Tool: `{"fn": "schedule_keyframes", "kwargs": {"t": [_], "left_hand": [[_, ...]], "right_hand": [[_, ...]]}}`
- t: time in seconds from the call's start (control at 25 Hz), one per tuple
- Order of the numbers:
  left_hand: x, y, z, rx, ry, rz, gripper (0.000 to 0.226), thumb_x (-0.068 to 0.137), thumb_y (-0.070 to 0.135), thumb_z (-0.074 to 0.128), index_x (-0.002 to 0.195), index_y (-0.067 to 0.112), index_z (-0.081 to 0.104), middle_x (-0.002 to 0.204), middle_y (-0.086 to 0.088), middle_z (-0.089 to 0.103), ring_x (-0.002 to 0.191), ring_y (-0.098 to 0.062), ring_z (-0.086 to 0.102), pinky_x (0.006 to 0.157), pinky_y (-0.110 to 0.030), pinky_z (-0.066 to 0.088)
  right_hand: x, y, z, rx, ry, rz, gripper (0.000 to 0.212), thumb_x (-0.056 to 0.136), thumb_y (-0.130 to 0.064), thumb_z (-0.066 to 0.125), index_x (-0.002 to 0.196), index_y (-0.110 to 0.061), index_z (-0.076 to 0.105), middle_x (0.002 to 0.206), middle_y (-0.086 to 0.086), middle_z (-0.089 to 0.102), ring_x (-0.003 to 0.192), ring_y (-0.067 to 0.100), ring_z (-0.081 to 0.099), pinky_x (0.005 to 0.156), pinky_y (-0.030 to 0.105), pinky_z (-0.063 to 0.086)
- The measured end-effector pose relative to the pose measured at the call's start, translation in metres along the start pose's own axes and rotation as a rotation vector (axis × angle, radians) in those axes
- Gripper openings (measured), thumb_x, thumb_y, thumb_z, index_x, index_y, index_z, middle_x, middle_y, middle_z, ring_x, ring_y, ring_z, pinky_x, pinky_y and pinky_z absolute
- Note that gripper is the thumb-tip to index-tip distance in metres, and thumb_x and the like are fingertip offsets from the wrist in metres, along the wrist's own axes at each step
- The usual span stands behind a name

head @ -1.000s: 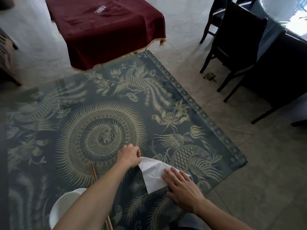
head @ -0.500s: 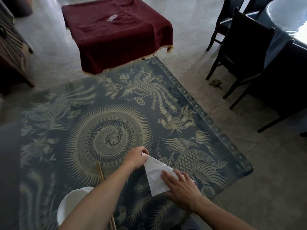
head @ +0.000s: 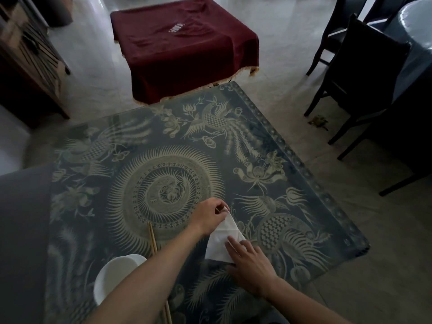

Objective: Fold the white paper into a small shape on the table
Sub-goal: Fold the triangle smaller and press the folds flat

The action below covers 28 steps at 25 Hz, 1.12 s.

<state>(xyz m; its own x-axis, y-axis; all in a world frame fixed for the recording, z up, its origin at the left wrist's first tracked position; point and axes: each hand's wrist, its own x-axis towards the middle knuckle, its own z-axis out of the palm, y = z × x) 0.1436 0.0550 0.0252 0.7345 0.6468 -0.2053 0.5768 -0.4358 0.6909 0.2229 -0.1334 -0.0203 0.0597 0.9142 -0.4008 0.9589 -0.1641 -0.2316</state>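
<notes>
White bowl (head: 117,274) and wooden chopsticks (head: 153,239) at the near table (head: 304,183) edge; right hand (head: 251,265) laid flat, fingers straight, on the white paper (head: 219,242); paper's far tip pinched by the left hand (head: 210,217); beyond, maroon-draped table (head: 182,50); dark chairs (head: 364,73).

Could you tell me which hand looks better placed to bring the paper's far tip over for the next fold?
Probably the left hand: it already pinches the white paper at its far tip, while the right hand lies flat on the near edge.
</notes>
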Motion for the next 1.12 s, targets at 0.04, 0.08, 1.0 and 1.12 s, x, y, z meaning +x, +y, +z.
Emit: {"fn": "schedule_keyframes", "kwargs": {"t": [0.04, 0.08, 1.0, 1.12], "left_hand": [[-0.002, 0.002, 0.001, 0.013, 0.021, 0.013, 0.006, 0.089, 0.023, 0.065, 0.092, 0.021, 0.071, 0.095, 0.006, 0.068, 0.082, -0.009, 0.063, 0.076, -0.025, 0.051], [-0.005, 0.002, 0.003, 0.027, 0.041, 0.021, 0.008, 0.090, 0.026, 0.065, 0.093, 0.022, 0.071, 0.094, 0.006, 0.069, 0.082, -0.009, 0.063, 0.075, -0.026, 0.051], [-0.082, 0.015, 0.070, 0.331, 0.225, 0.170, 0.022, 0.068, 0.010, 0.084, 0.077, 0.024, 0.069, 0.077, 0.009, 0.068, 0.068, -0.013, 0.063, 0.058, -0.024, 0.044], [-0.090, 0.018, 0.084, 0.306, 0.219, 0.112, 0.017, 0.072, 0.014, 0.081, 0.078, 0.026, 0.069, 0.080, 0.011, 0.068, 0.074, -0.012, 0.063, 0.060, -0.022, 0.041]], "right_hand": [[-0.005, 0.002, -0.001, -0.006, 0.033, -0.020, 0.064, 0.096, -0.050, 0.037, 0.151, -0.017, 0.025, 0.160, 0.004, 0.023, 0.137, 0.029, 0.032, 0.103, 0.045, 0.038], [-0.010, 0.007, -0.002, -0.018, 0.064, -0.040, 0.059, 0.094, -0.048, 0.042, 0.145, -0.018, 0.039, 0.154, 0.004, 0.037, 0.130, 0.027, 0.043, 0.097, 0.042, 0.045], [-0.069, 0.059, 0.016, -0.107, 0.230, -0.245, 0.046, 0.083, -0.043, 0.063, 0.124, -0.021, 0.065, 0.130, -0.002, 0.063, 0.103, 0.018, 0.063, 0.079, 0.032, 0.055], [-0.075, 0.065, 0.016, -0.141, 0.240, -0.273, 0.045, 0.086, -0.041, 0.060, 0.126, -0.021, 0.064, 0.133, -0.003, 0.061, 0.104, 0.018, 0.063, 0.078, 0.032, 0.055]]}}
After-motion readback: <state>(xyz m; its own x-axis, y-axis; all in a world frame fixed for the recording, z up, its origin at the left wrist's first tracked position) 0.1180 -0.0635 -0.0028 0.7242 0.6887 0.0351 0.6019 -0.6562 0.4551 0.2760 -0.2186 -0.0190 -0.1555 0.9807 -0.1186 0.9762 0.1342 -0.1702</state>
